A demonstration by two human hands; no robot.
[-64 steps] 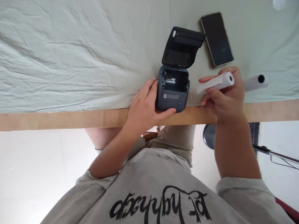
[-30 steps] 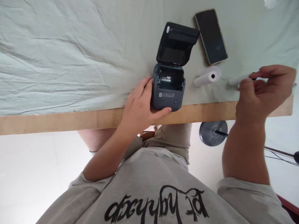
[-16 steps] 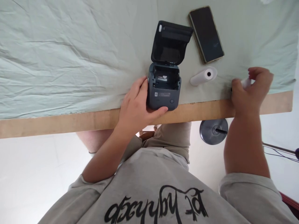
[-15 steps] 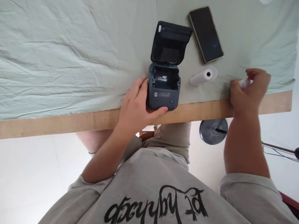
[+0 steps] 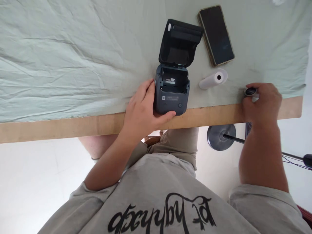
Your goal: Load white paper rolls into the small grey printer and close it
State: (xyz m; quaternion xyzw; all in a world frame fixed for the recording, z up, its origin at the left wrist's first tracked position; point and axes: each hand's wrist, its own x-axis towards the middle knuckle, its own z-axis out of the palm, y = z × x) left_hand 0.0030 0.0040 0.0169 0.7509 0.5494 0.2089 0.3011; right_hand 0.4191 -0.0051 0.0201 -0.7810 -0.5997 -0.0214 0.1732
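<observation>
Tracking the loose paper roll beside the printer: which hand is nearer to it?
Right. The right hand, gripping another roll, is just right of the loose roll; the left hand holds the printer beyond it.

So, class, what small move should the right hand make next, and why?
Probably lift the paper roll gripped in the right hand across to the printer: its lid stands open, the bay looks empty, and the left hand braces the printer's body.
</observation>
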